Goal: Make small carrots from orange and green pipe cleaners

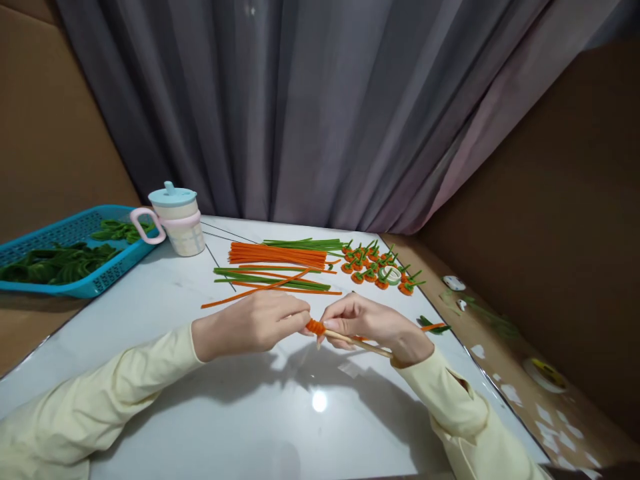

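Observation:
An orange pipe cleaner is wound in a tight coil around the end of a thin wooden stick. My left hand pinches the coil's left end between thumb and fingers. From the other side, my right hand is closed around the stick, its thumb and forefinger right beside the coil. Just beyond my hands lie a bundle of orange pipe cleaners, some loose green pipe cleaners, and another green bundle. Small orange pieces with green stems stand grouped at the back right.
A cup with a blue lid and a blue basket of green coiled pieces stand at the left. A tape roll rests among the orange pieces. Paper scraps and a yellow-centred roll lie beyond the table's right edge.

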